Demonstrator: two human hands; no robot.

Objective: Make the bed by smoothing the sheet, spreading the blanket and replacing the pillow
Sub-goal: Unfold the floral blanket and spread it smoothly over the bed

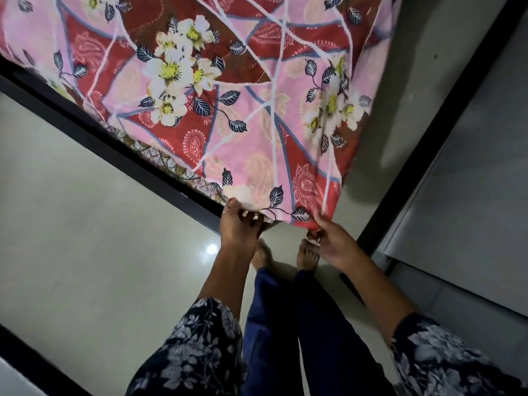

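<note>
Both hands grip the near corner of a floral sheet at the bed's edge.

The sheet (228,90), thin printed cotton in pink and red panels with white flowers, dark leaves and paisley, lies flat over the bed and drapes off its corner. The left hand (238,227) has its fingers (248,215) closed on the hem; the right hand (331,241) pinches the hanging corner just beside it. A dark bed frame (114,150) runs beneath the cloth. Bare feet (307,255) stand on glossy pale floor tiles (85,238).
</note>
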